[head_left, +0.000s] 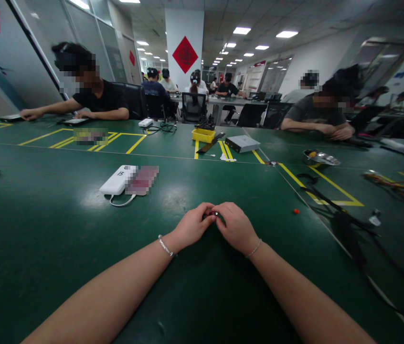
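In the head view, my left hand [194, 224] and my right hand [237, 225] meet fingertip to fingertip, low over the green table. Between them is a small dark thing with a shiny glint [215, 214], too small and too covered by my fingers to name. My left thumb and fingers pinch it from one side, and my right fingertips close on it from the other. Both my wrists rest near the table surface.
A white power bank [118, 180] with a cable lies ahead left beside a blurred-out flat object. Farther back stand a yellow bin [203, 136] and a grey box [242, 143]. An orange bit [296, 211] and black straps [348, 234] lie right. People sit across the table.
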A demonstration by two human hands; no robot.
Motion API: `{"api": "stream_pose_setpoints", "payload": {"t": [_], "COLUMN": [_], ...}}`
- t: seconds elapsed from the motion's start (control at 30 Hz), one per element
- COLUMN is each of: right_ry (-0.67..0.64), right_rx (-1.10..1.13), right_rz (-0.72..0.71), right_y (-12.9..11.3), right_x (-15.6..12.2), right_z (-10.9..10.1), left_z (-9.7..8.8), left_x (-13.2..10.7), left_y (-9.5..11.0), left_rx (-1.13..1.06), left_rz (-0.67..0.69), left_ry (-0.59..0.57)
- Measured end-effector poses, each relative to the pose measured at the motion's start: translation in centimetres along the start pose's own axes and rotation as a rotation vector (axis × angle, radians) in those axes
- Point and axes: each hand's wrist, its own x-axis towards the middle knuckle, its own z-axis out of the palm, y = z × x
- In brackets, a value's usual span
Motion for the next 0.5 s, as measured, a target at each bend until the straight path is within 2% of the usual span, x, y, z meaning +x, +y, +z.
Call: {"api": "stream_pose_setpoints", "payload": {"t": [0.13,0.23,0.3,0.37,0.5], "right_ry": [-0.054,-0.059,-0.002,0.05,0.018], "right_rx": [0.086,0.07,-0.051,-0.243,-0.534], "right_rz": [-0.048,0.002,0.164,0.406,0.876], "right_y": [-0.1,1.5,3.5,6.1,11.7], "right_x": [-0.1,0.0,-0.2,-0.7,-3.0], "right_z": [0.0,-0.9,-1.8,-3.0,-5.4], "left_z": [0.0,0.0,0.0,-0.1,-0.2], "left_x": [0.2,0.3,0.5,0.6,0.7], "left_y": [-0.4,-0.9,-1.1,-1.2,-1.0], "left_rx": [-0.107,-0.22,-0.273,-0.318,-0.405], "left_rz": [-0.013,-0.029,-0.058,-0.09,-0.155], "left_ry": [-0.003,0.031,0.065,0.09,0.103]}}
